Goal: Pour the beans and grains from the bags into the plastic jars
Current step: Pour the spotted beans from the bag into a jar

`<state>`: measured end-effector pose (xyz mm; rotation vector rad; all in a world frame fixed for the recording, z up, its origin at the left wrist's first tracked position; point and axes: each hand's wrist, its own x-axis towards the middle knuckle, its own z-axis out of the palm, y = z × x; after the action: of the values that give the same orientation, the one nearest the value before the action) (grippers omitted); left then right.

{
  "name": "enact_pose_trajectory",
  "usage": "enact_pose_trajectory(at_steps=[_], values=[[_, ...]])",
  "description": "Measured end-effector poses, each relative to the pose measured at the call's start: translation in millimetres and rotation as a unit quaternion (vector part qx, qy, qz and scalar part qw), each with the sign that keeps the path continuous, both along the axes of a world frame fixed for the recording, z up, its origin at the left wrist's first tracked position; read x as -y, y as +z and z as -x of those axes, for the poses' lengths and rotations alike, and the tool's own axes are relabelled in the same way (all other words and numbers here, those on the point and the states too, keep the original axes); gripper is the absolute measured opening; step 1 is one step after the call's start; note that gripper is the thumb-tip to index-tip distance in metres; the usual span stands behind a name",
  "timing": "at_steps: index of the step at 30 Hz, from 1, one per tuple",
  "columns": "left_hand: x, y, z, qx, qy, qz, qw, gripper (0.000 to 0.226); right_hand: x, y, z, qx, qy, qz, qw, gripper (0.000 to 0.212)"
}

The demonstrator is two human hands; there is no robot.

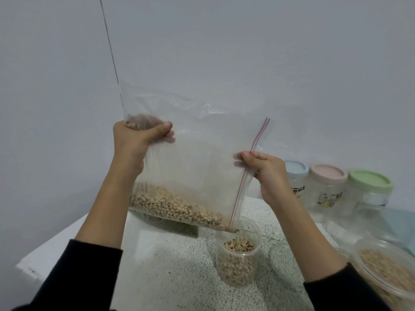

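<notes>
- left hand: bare, no glove, no ring or watch visible
- right hand: bare too, nothing worn on fingers or wrist
- thumbnails on both hands short, plain, unpainted
- left sleeve: black, long, soft knit-looking fabric, pushed up so the forearm is bare from cuff to wrist
- right sleeve: same black fabric, same pushed-up cuff, forearm bare below it
- cuffs plain: no buttons, logos or stripes visible
- sleeve edges slightly blurred toward the bottom of the head view, so weave detail can't be told
- rest of the body out of view
</notes>
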<state>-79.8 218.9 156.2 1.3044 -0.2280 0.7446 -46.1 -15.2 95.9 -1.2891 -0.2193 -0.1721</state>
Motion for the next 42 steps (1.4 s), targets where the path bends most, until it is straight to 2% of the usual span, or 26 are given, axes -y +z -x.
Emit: enact_pose_trajectory(at_steps=[8,20,26,30,42], values=[[0.3,-1.3,2.7,0.001,-0.006,-0.006,1.0,0.023,2.1,-0.8,8.5,0.002,-0.008,-0.01,1.0,0.008],[2.9,-5.1,3.5,-0.007,-0.013,-0.029,0.999,0.01,7.6,-6.6,15.2,0.004,-0.027,-0.002,1.0,0.006],[4.4,-7.1,5.9,-0.004,-0.017,-0.022,1.0,0.017,8.9,-8.9,18.0,0.002,-0.034,-0.006,0.999,0.006],[5.9,-9.9,7.2,-0.01,-0.015,-0.018,1.0,0.01,6.6,-11.8,19.4,0.006,-0.022,0.01,1.0,0.006],[5.1,-9.4,10.9,-0.012,-0.014,-0.023,1.0,0.013,6.5,-14.2,21.6,0.008,-0.024,0.009,1.0,0.007]])
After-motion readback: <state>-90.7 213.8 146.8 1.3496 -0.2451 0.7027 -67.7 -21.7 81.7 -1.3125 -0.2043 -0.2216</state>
